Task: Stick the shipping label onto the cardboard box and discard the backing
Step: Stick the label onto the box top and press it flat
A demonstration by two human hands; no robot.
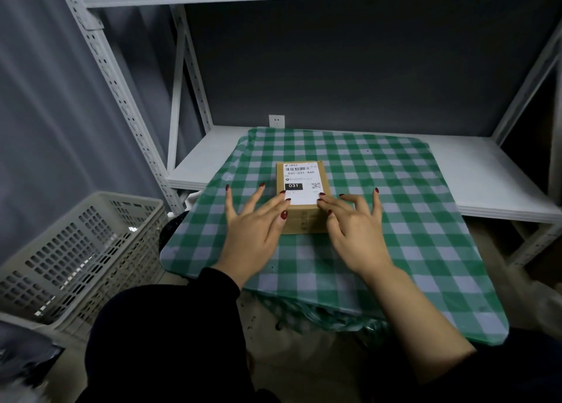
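Cardboard box [301, 218]: brown, flat on the worktop between my two hands, its near side facing me.
Label [301, 183]: white, lying flat on the box's top and covering nearly all of it; a barcode and "031-031-A60" at the far end, a black block reading "031" and a small square code lower down, blank white at the end nearest my fingertips.
Left hand [254, 232]: open, palm down, fingers spread; the fingertips nearest the box rest on the label's near left corner, the thumb lies against the box's near left edge, the other fingers fan out over the cloth to the left. It grips nothing.
Right hand [357, 230]: open, palm down, fingers spread; the tips nearest the box touch the label's near right corner, the thumb sits at the box's near right edge, the rest reach out over the cloth to the right. It grips nothing.
Worktop [395, 250]: covered with a green and white checked cloth, under both hands and the box.
Shelf [486, 174]: white board beyond my fingertips, on a white metal frame.
Basket [76, 250]: pale slotted plastic, well off to the left of my left hand, lower than the worktop.
Sleeve [170, 326]: dark, on my left arm up to the wrist.
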